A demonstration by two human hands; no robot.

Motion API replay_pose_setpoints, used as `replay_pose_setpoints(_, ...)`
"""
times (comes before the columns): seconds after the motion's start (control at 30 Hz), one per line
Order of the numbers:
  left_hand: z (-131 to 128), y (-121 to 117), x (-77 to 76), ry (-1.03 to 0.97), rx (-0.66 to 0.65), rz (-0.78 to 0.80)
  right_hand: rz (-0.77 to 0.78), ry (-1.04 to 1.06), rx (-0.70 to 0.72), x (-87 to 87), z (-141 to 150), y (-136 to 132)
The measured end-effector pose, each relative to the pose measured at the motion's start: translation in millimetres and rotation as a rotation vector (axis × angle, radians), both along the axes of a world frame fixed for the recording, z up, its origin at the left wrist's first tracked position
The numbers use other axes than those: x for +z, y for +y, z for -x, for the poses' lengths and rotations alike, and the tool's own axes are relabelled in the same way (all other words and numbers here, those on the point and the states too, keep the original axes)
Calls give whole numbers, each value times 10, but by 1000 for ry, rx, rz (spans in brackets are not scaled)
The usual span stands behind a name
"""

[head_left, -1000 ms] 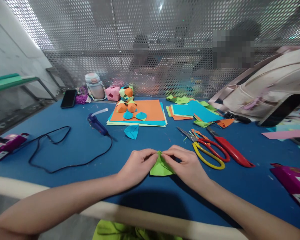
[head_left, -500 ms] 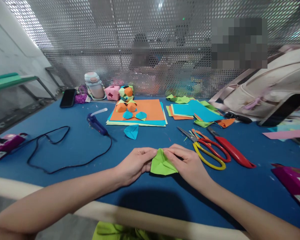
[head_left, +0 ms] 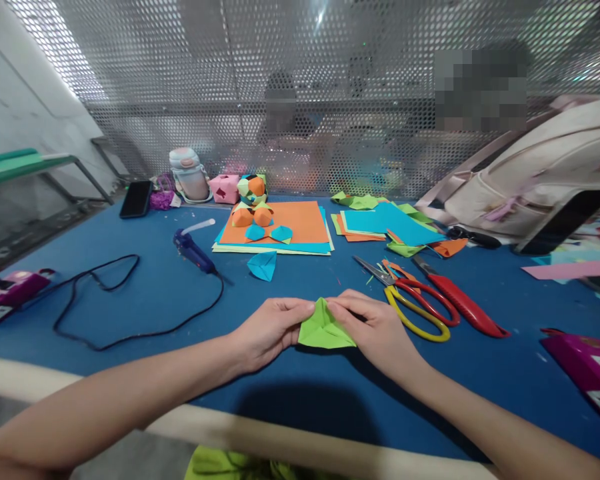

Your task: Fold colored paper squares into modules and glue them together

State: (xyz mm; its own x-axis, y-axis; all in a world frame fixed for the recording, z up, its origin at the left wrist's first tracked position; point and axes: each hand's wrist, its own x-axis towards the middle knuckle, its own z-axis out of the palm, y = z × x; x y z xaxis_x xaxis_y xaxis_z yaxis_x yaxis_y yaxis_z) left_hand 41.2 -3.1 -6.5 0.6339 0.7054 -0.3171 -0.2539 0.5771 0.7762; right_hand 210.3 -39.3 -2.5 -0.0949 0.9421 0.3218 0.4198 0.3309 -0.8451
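Note:
A folded piece of lime green paper [head_left: 326, 330] is held just above the blue table [head_left: 180, 373], between both hands. My left hand [head_left: 275, 330] pinches its left upper edge, thumb on top. On the other side my right hand [head_left: 375, 327] grips the upper right edge, its thumb pressing the near face. Creases meet at a raised point near the two thumbs. The fingers behind the paper are partly hidden. Beyond the hands lies a small folded blue paper piece [head_left: 263, 266]. Scissors [head_left: 415, 300] with red and yellow handles rest close to my right hand.
A blue glue gun [head_left: 195, 251] with a black cord lies left. Coloured paper sheets [head_left: 300, 223] carry folded pieces. A red utility knife [head_left: 467, 307], paper stack [head_left: 395, 223], purple box [head_left: 587, 370], phone [head_left: 136, 199], bottle [head_left: 189, 175] and backpack [head_left: 545, 173] stand around. Behind is a perforated metal screen [head_left: 300, 53].
The green paper's lower edge has spread slightly to the left and its near face looks flatter. Both hands keep nearly the same place and grip.

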Motion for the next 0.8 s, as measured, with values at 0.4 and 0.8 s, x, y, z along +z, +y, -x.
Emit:
replay_pose_setpoints(0.4, -9, -22, 14, 73, 66, -66, 46, 39, 10, -44, 10, 11)
replay_pose_setpoints(0.8, -20, -33, -13, 137, 131, -201, 200, 140, -12, -51, 19, 27)
